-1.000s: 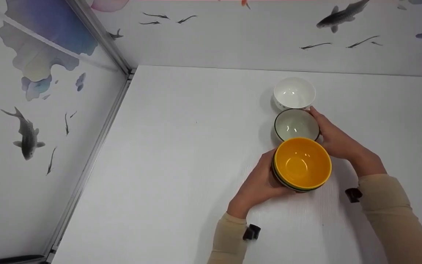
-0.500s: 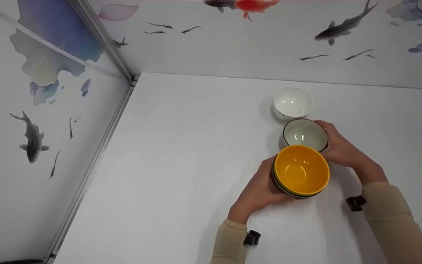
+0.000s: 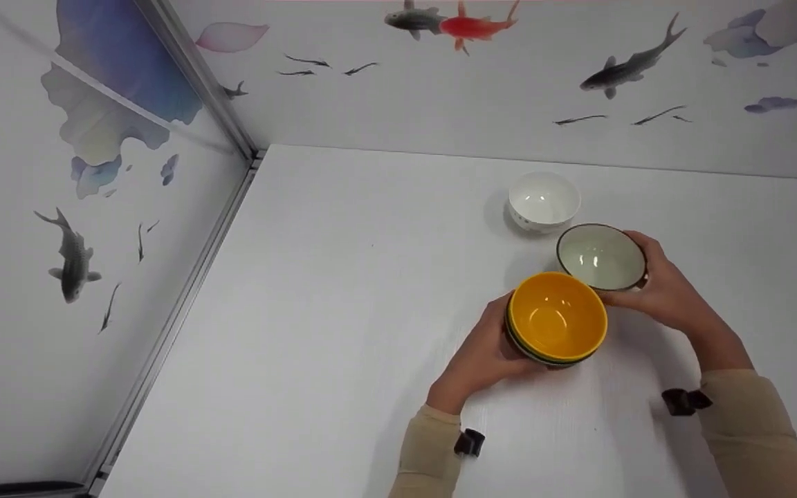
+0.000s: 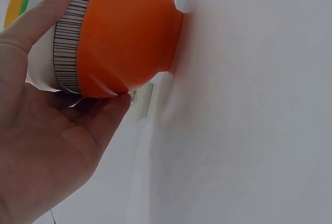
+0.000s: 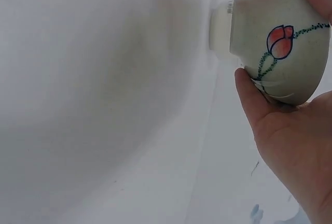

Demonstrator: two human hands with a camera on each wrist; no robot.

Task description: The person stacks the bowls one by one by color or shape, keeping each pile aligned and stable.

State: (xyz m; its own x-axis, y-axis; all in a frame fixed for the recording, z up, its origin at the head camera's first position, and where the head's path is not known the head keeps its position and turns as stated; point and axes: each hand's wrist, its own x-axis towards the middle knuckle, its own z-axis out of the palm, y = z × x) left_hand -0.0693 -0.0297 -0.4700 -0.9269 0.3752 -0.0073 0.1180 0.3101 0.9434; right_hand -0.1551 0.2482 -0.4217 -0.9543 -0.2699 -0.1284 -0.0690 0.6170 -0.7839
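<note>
My left hand (image 3: pixel 485 349) grips a stack of nested bowls (image 3: pixel 556 315), yellow inside at the top. In the left wrist view the lowest bowl (image 4: pixel 124 32) is orange outside with a black-lined white band, its foot right at the table. My right hand (image 3: pixel 668 290) holds a pale green bowl (image 3: pixel 602 256) with a dark rim, thumb and fingers on opposite sides. The right wrist view shows a red flower bud painted on its outside, and its foot off the table. In the head view the yellow bowl's rim overlaps the pale green bowl's near edge.
A white bowl (image 3: pixel 544 200) stands on the white table (image 3: pixel 343 297) behind the held bowls, near the back wall (image 3: pixel 398 104). To the left rises another wall panel (image 3: pixel 11 277) with a metal frame along its foot. Both panels carry fish prints.
My right hand has drawn the pale green bowl rightward, away from the white bowl, and opened a gap between them. The left hand keeps its hold on the stack. The head view has shifted slightly.
</note>
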